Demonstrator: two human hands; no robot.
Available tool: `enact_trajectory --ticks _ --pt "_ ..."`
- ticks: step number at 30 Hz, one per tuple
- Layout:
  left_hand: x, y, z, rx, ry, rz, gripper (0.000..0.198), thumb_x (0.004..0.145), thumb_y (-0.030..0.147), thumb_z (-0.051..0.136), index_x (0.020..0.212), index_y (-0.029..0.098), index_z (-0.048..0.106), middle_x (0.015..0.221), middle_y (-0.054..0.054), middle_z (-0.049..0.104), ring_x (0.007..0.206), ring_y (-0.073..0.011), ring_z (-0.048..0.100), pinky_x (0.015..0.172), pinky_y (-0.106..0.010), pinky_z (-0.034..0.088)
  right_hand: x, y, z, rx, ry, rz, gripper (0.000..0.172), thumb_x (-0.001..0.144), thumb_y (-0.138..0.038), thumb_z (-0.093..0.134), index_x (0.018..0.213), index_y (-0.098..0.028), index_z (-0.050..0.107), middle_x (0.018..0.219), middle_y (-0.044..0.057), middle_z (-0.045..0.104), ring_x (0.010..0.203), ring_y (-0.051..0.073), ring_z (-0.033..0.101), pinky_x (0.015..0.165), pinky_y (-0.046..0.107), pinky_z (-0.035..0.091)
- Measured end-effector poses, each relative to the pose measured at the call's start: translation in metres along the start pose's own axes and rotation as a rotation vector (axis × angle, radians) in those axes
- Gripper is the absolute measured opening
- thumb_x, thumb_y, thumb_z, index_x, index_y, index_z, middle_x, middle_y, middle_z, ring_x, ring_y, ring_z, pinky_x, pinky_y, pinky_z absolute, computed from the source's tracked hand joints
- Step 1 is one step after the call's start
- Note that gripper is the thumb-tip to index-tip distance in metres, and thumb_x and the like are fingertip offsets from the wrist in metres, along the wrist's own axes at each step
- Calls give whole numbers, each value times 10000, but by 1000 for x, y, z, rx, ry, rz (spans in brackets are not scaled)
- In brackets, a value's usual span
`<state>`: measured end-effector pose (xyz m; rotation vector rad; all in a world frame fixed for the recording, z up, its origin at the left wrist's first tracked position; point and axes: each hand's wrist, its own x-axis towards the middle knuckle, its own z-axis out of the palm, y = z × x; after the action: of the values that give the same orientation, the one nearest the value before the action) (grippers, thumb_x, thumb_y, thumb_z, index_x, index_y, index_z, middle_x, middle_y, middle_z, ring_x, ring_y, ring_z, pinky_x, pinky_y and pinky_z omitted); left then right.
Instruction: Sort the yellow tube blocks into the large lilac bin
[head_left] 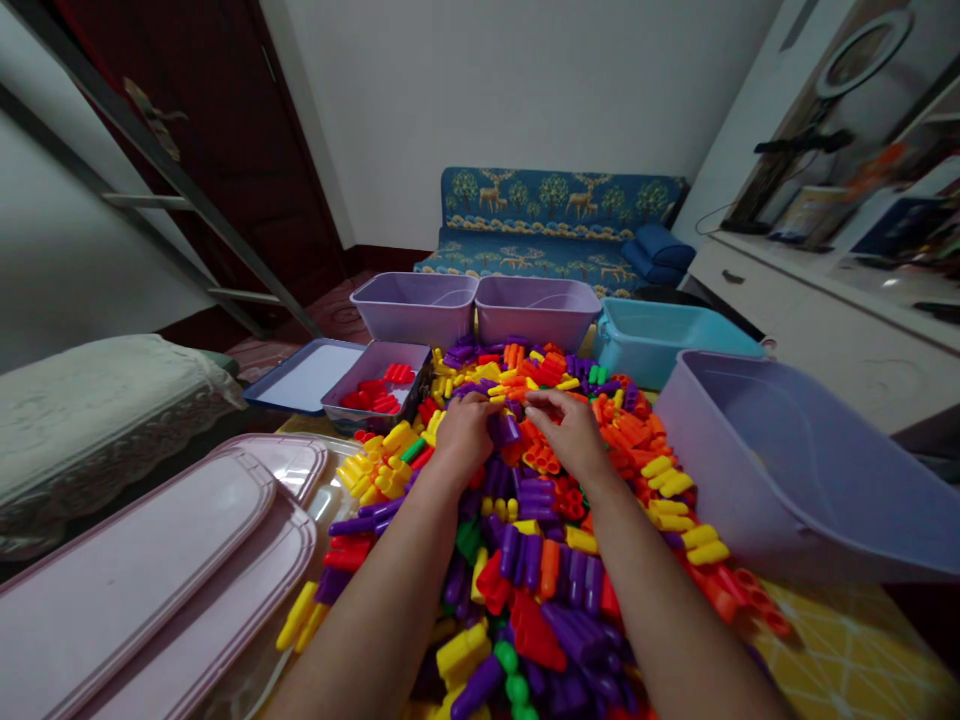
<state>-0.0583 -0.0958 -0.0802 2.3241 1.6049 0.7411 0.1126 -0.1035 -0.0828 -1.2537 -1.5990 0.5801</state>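
Note:
A big heap of plastic peg blocks (525, 540) in purple, yellow, orange, red and green covers the table in front of me. My left hand (463, 432) rests on the heap with its fingers curled down into the blocks. My right hand (571, 428) lies just beside it, fingers bent over orange and purple pieces. A purple block (507, 430) sits between the two hands. What either hand grips, if anything, is hidden among the pieces. A small purple bin (375, 372) to the left of the heap holds several red blocks.
Two purple bins (480, 305) and a blue bin (667, 335) stand behind the heap. A large purple bin (787, 470) tilts at the right. Pink lids (150, 580) lie at the left, a blue lid (304, 372) behind them. A patterned sofa (555, 225) stands at the back wall.

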Motion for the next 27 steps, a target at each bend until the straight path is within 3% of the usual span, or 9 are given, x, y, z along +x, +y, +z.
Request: enact_trajectory --ticks 5,11,16,19,23,27 --pt "0 2 -3 -87 -14 -82 416 710 61 555 1032 248 739 1004 -94 712 973 -224 635 911 -313 475 -2 -6 -2 -225 -211 -164 328 792 -195 623 1108 -260 678 1140 55 661 1085 223 596 998 416 440" --pt "2 4 -5 -67 -31 -95 341 784 103 502 1008 207 738 966 -94 733 927 -213 664 843 -293 489 -6 -6 1 -250 -345 -160 345 839 -229 600 1179 -214 654 1271 104 593 1194 236 539 1054 428 392" --pt "6 2 -6 -239 56 -185 270 812 149 541 1007 182 725 994 -82 734 957 -213 660 842 -292 485 -6 -5 2 -251 -335 -125 406 781 -249 686 1181 -187 651 1251 123 597 1171 247 551 1039 430 402" --pt "8 1 -5 -398 87 -213 201 785 145 585 920 160 733 890 -79 736 847 -205 667 757 -283 495 -6 -5 2 -247 -312 -108 395 760 -235 709 1150 -194 667 1230 119 605 1146 238 566 1026 417 413" --pt "10 1 -3 -758 135 -313 109 730 184 661 821 150 709 697 -41 686 644 -164 631 623 -261 496 -5 -3 2 -255 -241 -96 208 742 -206 711 950 -187 716 1134 107 643 1072 231 602 982 399 442" --pt "12 1 -4 -1189 130 -461 254 652 211 727 888 137 671 724 -26 677 647 -156 636 612 -283 530 -4 0 2 -286 -155 -81 65 744 -188 675 804 -188 699 1034 82 670 987 225 629 943 394 457"
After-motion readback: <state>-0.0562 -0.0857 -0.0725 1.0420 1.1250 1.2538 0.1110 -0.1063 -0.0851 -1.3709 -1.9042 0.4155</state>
